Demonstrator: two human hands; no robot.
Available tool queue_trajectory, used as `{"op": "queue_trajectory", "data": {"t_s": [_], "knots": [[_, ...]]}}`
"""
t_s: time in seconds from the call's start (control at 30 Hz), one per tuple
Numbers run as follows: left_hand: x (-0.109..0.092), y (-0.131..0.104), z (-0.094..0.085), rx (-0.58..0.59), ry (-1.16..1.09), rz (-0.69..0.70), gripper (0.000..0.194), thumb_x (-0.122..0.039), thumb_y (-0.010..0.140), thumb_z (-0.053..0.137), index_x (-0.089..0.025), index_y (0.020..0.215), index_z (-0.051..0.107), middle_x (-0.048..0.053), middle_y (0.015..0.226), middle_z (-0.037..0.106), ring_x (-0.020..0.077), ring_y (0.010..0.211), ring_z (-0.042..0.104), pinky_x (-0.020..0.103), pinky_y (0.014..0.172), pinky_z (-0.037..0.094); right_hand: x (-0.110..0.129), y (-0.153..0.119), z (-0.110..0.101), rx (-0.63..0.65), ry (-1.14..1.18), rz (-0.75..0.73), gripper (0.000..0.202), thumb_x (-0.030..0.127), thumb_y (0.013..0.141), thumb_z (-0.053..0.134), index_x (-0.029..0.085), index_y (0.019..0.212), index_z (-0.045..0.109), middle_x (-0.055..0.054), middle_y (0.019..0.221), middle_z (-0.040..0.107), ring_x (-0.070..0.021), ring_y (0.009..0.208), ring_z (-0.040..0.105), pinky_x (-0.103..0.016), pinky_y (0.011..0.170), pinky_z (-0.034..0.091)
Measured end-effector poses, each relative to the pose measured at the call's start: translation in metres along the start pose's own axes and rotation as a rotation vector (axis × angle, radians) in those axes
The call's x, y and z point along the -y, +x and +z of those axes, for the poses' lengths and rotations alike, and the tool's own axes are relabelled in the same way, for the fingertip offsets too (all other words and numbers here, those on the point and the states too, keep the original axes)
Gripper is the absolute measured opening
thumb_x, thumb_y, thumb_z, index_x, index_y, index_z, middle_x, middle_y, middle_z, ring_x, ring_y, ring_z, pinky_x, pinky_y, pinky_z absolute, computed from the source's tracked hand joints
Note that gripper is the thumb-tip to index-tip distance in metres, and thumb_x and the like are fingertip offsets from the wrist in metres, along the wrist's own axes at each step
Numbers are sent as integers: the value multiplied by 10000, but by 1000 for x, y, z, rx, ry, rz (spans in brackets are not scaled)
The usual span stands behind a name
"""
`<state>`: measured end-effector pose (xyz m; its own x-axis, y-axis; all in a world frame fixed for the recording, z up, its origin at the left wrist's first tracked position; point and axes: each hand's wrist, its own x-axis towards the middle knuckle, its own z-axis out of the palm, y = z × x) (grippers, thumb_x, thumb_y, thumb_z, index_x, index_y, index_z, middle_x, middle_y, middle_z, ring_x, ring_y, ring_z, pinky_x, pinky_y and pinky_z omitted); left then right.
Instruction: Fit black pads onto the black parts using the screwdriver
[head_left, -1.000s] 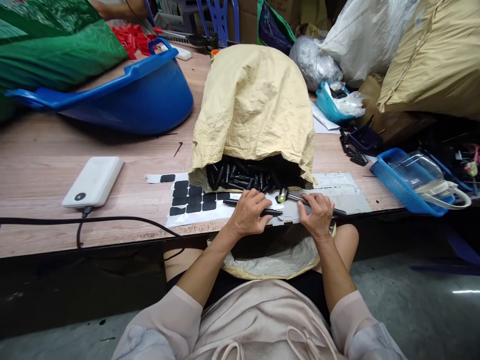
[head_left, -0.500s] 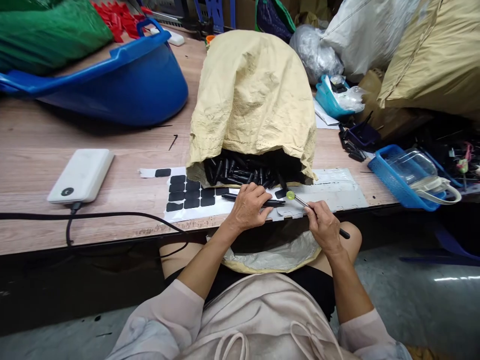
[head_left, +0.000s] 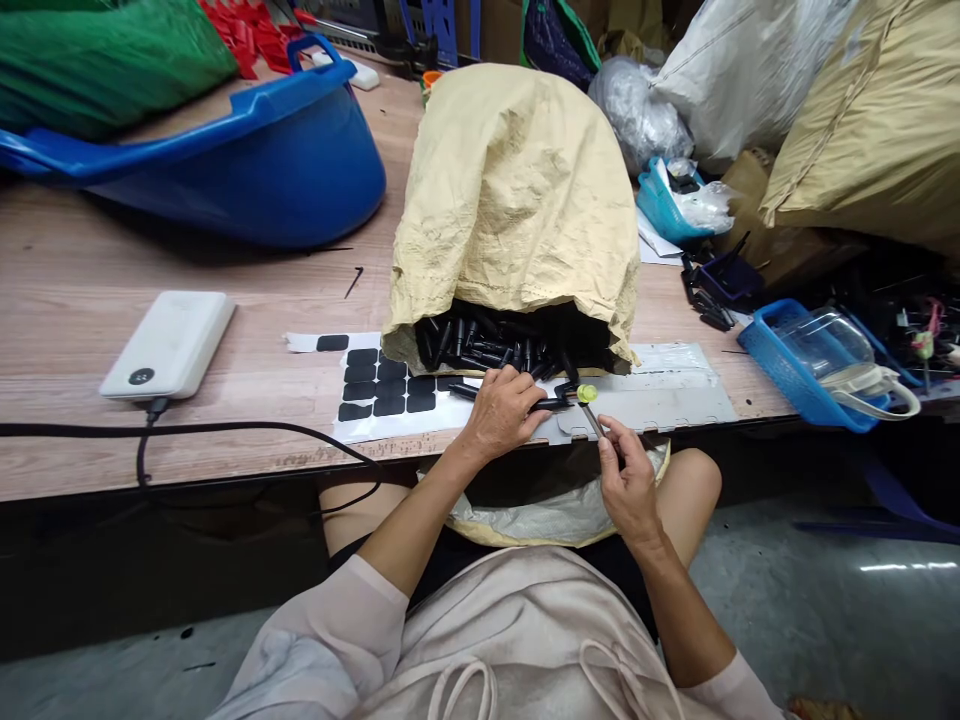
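Observation:
My left hand (head_left: pixel 499 412) is closed over slim black plastic tubes (head_left: pixel 553 404) lying along the table's front edge. In my right hand (head_left: pixel 630 485) is a slender metal-shafted tool (head_left: pixel 591 417) with a yellow-green wrap near its far end. That end meets or lies very near the tubes' right tips; contact is unclear. Just beyond my hands, a beige sack (head_left: pixel 517 200) lies with its mouth toward me, full of similar black tubes (head_left: pixel 480 345). Beneath the left hand is a white sheet bearing black rounded pads (head_left: pixel 390 388). Another open sack (head_left: pixel 525 522) sits between my knees.
A white power bank (head_left: pixel 169 345) with a black cable (head_left: pixel 262 430) lies to the left, before a large blue basin (head_left: pixel 247 170). To the right are a blue basket (head_left: pixel 795 375) with a clear container and a teal basket (head_left: pixel 671 205). Bulging sacks (head_left: pixel 870 130) stand behind.
My right hand has shifted slightly left and down, with the tool steeper and its wrapped end at the tubes' right tips. My left hand keeps its hold. The view has shifted slightly.

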<state>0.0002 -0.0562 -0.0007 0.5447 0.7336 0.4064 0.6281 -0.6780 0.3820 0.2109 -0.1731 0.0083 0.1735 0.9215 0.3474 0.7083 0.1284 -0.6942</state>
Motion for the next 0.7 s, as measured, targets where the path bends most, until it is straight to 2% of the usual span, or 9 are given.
{"op": "queue_trajectory", "data": {"t_s": [0.23,0.4,0.57,0.7], "knots": [[0,1,-1,9,-10,-5,167,-344,913,746,-205,1004,732,57,950,710,264,936,555,431,843,371,4,-11,9,0,-30,-18,347,253,1066,474,248,1361,658,-108,1215,726,-231,1137,691,-400,979,578],[-2,0,-5,9,-33,-16,206,-382,881,772,-201,976,747,47,932,710,255,925,553,441,869,367,3,-15,11,5,-17,6,356,281,1074,468,230,1368,662,-113,1201,726,-225,1126,686,-387,981,566],[-2,0,-6,19,-64,-66,167,-328,843,794,-212,962,771,46,922,721,261,942,553,452,897,355,3,-20,10,6,69,117,379,326,1061,490,247,1395,652,-105,1248,708,-226,1148,662,-407,1029,547],[-1,0,-6,45,-87,-55,167,-325,867,765,-226,1001,774,55,953,725,264,961,551,462,918,351,4,-25,10,-29,146,208,419,356,1046,502,275,1439,620,-98,1292,683,-222,1108,652,-420,1002,559]]}}
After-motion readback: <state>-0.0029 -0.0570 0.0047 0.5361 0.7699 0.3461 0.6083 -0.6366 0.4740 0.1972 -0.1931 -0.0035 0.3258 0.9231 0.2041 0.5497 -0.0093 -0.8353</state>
